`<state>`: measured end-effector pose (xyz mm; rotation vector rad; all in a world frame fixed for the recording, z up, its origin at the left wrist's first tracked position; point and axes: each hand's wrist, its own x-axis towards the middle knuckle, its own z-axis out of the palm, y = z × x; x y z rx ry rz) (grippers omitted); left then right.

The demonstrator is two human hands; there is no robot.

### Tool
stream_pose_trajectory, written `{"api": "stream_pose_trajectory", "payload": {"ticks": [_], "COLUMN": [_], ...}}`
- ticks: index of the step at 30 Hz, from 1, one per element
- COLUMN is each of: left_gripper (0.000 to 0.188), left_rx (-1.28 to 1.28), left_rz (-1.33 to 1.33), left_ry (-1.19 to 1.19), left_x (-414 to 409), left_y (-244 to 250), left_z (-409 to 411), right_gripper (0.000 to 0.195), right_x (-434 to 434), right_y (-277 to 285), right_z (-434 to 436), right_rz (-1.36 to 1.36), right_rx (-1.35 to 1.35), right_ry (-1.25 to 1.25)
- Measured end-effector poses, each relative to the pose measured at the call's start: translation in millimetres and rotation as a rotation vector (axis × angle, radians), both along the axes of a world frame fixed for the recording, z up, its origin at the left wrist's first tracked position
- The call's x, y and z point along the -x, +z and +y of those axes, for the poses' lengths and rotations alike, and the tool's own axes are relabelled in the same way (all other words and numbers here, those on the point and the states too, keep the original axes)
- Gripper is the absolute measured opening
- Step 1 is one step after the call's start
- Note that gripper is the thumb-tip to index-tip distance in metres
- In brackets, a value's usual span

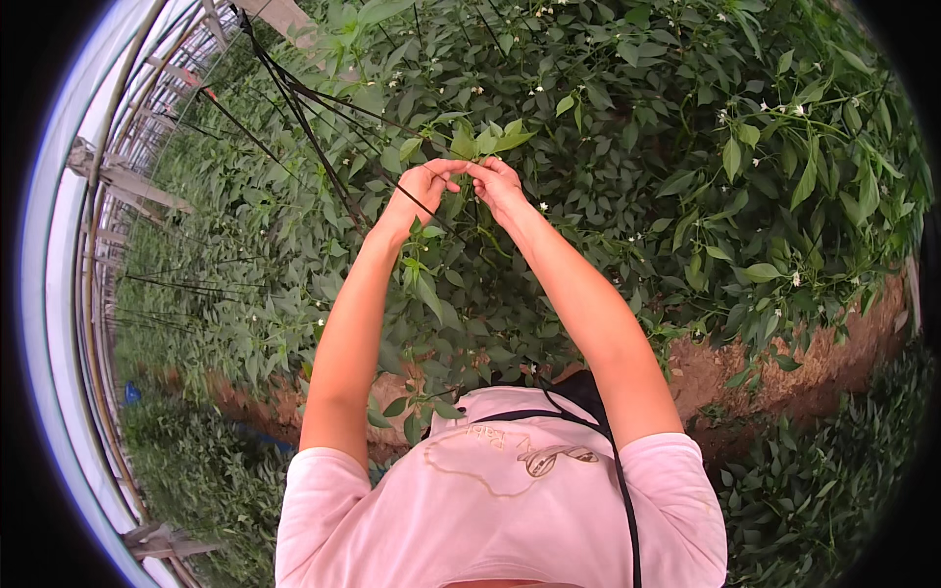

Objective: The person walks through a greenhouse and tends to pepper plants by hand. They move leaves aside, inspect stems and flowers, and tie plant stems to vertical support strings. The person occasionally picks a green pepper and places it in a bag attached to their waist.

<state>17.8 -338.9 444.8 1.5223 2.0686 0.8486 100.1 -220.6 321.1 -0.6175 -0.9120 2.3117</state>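
Note:
My left hand [428, 188] and my right hand [499, 188] meet at their fingertips in front of me, thumbs and forefingers pinched at a pale green pepper shoot [491, 141]. Its leaves spread just above the fingers. A thin black cord [353, 109] slants down from the upper left to this same spot; whether the fingers also grip it is too small to tell. Another black cord [412, 197] passes across my left hand and ends among the leaves below. Dark pepper plants [617, 169] with small white flowers stand all around both hands.
More black cords [312, 147] hang in a bundle from the upper left. Bare soil [735, 367] shows as a raised bank beside me, with further plants [794, 492] at lower right. Greenhouse poles [92, 242] and pale sheeting [62, 294] curve along the left. A leafy branch [415, 411] touches my shirt.

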Motion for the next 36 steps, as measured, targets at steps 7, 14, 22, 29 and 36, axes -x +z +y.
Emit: {"api": "stream_pose_trajectory", "payload": {"ticks": [7,14,22,29,36], "left_gripper": [0.034,0.028,0.017,0.021,0.024], "left_rx": [-0.057,-0.198,-0.366,-0.522,-0.509], "left_rz": [-0.150,0.153,0.038,-0.496,-0.007], "left_ry": [0.069,0.398,0.576,0.786,0.258], "left_x": [5.2,-3.6,-13.5,2.7,-44.6], "left_y": [-15.5,-25.4,-28.8,-42.3,-32.7], "left_z": [0.3,-3.4,-5.8,-11.0,-31.6], "right_gripper": [0.016,0.034,0.051,0.034,0.028], "right_x": [-5.5,-14.3,-8.9,-8.7,-14.3], "right_y": [-0.6,12.8,27.0,27.5,24.2], "right_z": [-13.3,-20.0,-49.3,-57.6,-33.0], "right_rz": [0.211,0.078,0.071,0.012,-0.024], "right_rx": [0.039,-0.170,-0.510,-0.523,-0.331], "right_ry": [0.128,0.224,0.117,0.095,0.145]}}
